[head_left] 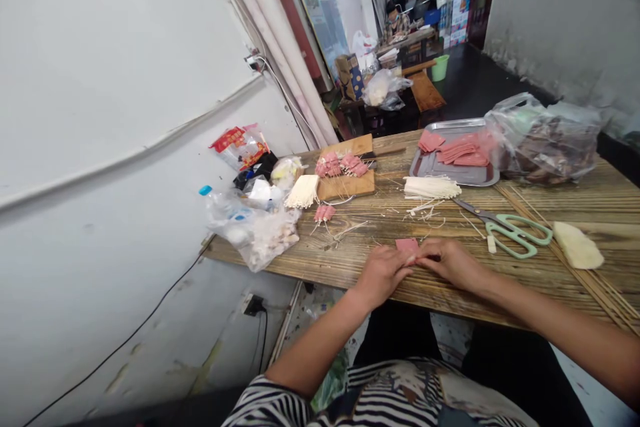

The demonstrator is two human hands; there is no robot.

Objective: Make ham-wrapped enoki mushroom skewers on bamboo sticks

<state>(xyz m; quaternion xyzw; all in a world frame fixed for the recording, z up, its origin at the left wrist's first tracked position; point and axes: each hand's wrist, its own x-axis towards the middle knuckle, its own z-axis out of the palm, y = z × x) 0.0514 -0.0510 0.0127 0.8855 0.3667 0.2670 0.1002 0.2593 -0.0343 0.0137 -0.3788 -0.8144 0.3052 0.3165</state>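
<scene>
A thin pink meat slice (407, 245) lies near the table's front edge, its lower end under my fingers. My left hand (383, 272) is closed at its left side, fingers pressed on the slice. My right hand (453, 263) pinches at the slice's lower right edge, fingertips meeting the left ones. Whether anything is inside the fold is hidden by the fingers. Beyond the hands lies a bundle of enoki mushrooms (433, 187) with loose strands. To the left sit small pink rolls (325, 213) with enoki strands sticking out.
A metal tray (420, 170) holds more pink slices, beside a plastic bag (545, 140) of brown food. Green-handled scissors (520, 233), bamboo skewers (595, 290) and a pale vegetable piece (579, 245) lie right. Left are a wooden board (357, 185), enoki (303, 191) and plastic bags (273, 237).
</scene>
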